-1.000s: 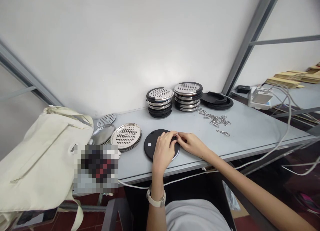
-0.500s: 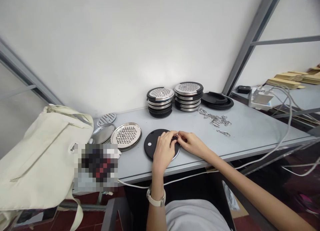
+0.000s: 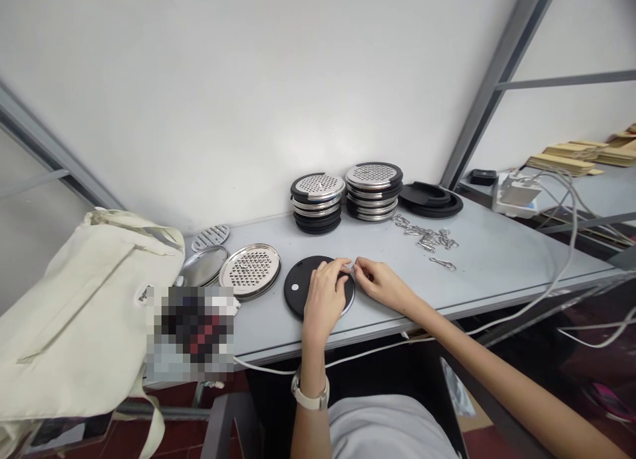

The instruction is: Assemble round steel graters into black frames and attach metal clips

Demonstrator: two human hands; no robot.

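A round black disc (image 3: 301, 299) with a white dot lies near the table's front edge, silvery metal showing along its lower right rim. My left hand (image 3: 325, 293) rests across its right half, fingers spread and curved, thumb apart. At the disc's right edge my right hand (image 3: 372, 281) is closed in a pinch beside the left fingertips. A small glint shows there, but what the pinch holds is hidden. To the right lie several metal snap clips (image 3: 430, 237), one clip (image 3: 442, 263) apart from the pile.
Behind stand two stacks of round graters, a left stack (image 3: 318, 204) and a right stack (image 3: 373, 191), with black rings (image 3: 431, 201) beside them. Loose grater plates (image 3: 250, 270) and a cream bag (image 3: 94, 313) are on the left. A white cable (image 3: 541, 300) crosses the front right.
My right hand and the left fingertips have drawn slightly apart at the disc's edge. The disc sits marginally further left in view; the rest looks the same.
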